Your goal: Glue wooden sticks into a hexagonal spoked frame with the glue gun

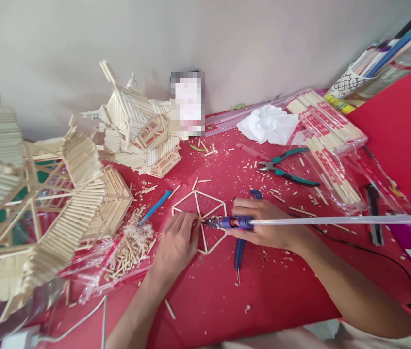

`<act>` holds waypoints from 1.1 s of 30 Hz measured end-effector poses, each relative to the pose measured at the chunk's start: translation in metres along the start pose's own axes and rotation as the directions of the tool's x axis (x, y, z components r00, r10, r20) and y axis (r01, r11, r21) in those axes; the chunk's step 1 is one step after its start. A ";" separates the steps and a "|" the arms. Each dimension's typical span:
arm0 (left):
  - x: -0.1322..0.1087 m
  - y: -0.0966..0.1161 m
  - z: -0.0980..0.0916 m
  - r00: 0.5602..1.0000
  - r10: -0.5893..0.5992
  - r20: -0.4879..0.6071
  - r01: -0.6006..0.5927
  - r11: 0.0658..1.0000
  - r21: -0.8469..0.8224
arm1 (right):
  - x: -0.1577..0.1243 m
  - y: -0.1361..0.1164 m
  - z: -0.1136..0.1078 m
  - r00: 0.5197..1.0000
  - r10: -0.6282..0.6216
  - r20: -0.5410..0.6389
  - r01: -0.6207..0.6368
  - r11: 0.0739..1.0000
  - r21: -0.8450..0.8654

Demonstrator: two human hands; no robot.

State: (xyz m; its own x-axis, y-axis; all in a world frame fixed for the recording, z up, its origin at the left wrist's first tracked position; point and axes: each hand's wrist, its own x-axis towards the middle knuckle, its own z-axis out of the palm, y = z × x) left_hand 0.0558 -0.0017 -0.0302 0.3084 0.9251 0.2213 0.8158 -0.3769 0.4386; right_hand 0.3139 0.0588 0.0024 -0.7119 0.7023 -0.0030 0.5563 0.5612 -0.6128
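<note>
My right hand (261, 220) is wrapped round a blue hot glue gun (239, 222), with a long clear glue stick (336, 220) running out of its back to the right. The gun's nozzle points left at the centre of a flat six-sided frame of thin wooden sticks (215, 199) lying on the red table. At that centre, the fingertips of my left hand (181, 237) pinch the spokes where they meet. Part of the frame's left side is hidden under that hand.
Stick-built model houses (132, 126) and a larger stick roof (81, 194) fill the left. Cut stick pieces (127, 254), a blue pen (155, 207), green-handled pliers (288, 167), crumpled tissue (269, 125), packaged chopsticks (331, 145) and a utility knife (374, 213) surround the hands. A black cord (372, 252) trails right.
</note>
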 end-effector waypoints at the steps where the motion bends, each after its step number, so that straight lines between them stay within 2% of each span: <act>1: 0.000 0.000 0.000 1.000 -0.003 -0.001 0.003 1.000 -0.005 | 0.000 0.000 0.000 1.000 -0.002 -0.002 0.002 1.000 -0.002; 10: 0.000 0.001 0.000 1.000 -0.014 -0.002 0.014 1.000 -0.010 | -0.001 -0.001 -0.001 1.000 0.009 0.003 -0.010 1.000 0.012; 14: -0.001 -0.003 -0.005 1.000 -0.021 0.010 0.021 1.000 -0.017 | -0.001 -0.001 -0.006 1.000 0.017 -0.001 -0.017 0.997 0.078; 17: -0.001 -0.011 -0.014 0.999 0.000 -0.054 0.001 1.000 0.008 | 0.000 -0.002 -0.012 0.998 0.055 -0.041 -0.048 0.987 0.153; 20: -0.001 -0.021 -0.024 0.992 -0.024 -0.125 0.033 0.997 0.068 | 0.001 -0.003 -0.013 0.990 0.122 -0.066 -0.110 0.980 0.164; 24: 0.000 -0.030 -0.032 0.986 -0.042 -0.163 0.063 0.990 0.124 | -0.001 -0.001 -0.010 0.987 0.144 0.076 -0.157 0.961 0.226; 28: 0.000 -0.033 -0.034 0.988 -0.045 -0.145 0.066 0.988 0.141 | -0.005 0.004 -0.014 0.975 0.209 0.075 -0.222 0.921 0.319; 33: -0.001 -0.035 -0.033 0.993 -0.033 -0.111 0.050 0.986 0.156 | -0.014 0.014 -0.025 0.964 0.122 0.236 -0.198 0.921 0.334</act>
State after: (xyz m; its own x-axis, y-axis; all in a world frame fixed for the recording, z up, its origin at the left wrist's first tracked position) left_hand 0.0102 0.0091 -0.0169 0.2254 0.9264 0.3016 0.8965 -0.3184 0.3079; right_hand 0.3423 0.0676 0.0137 -0.7194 0.6425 -0.2639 0.5105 0.2315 -0.8281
